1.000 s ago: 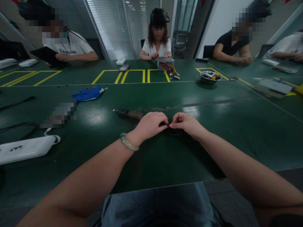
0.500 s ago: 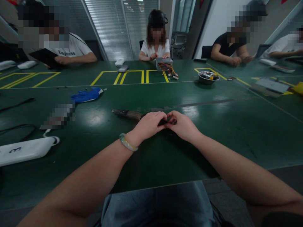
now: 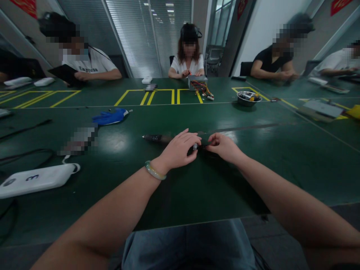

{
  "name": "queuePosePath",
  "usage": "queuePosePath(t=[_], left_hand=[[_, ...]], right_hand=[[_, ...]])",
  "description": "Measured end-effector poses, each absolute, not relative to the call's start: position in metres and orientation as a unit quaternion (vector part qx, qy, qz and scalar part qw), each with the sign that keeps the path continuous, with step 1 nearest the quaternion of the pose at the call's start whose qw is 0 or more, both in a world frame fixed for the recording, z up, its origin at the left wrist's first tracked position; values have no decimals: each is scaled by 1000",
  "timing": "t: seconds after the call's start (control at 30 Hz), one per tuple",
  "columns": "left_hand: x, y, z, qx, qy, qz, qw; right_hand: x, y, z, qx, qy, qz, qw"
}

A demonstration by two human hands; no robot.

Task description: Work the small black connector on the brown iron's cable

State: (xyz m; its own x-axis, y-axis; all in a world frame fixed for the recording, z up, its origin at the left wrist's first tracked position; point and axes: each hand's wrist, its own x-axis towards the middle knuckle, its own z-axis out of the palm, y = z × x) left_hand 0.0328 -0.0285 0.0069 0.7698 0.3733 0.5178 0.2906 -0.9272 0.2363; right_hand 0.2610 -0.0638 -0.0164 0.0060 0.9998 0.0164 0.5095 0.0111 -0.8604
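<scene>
Glossy green tabletop (image 3: 202, 202) stretches from its near edge to the curled left hand (image 3: 180, 149) and right hand (image 3: 225, 148), grips unclear; left of them, a long white plastic case (image 3: 49, 180) reads "3".

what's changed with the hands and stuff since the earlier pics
The right hand has drawn a little to the right, leaving a gap from the left hand, whose fingers have spread. A small shiny piece now shows between the left thumb and fingers; whether it is gripped is unclear. The dark tool, blue glove and metal bowl stayed put.
</scene>
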Motion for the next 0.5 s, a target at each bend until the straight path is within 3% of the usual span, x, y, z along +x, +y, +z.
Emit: queuePosePath(t=[0.27, 0.5], left_hand=[[27, -26, 6, 932, 189, 303, 68], [28, -25, 4, 936, 182, 292, 71]], right_hand=[[367, -63, -3, -690, -559, 316, 334], [529, -148, 23, -860, -392, 201, 259]])
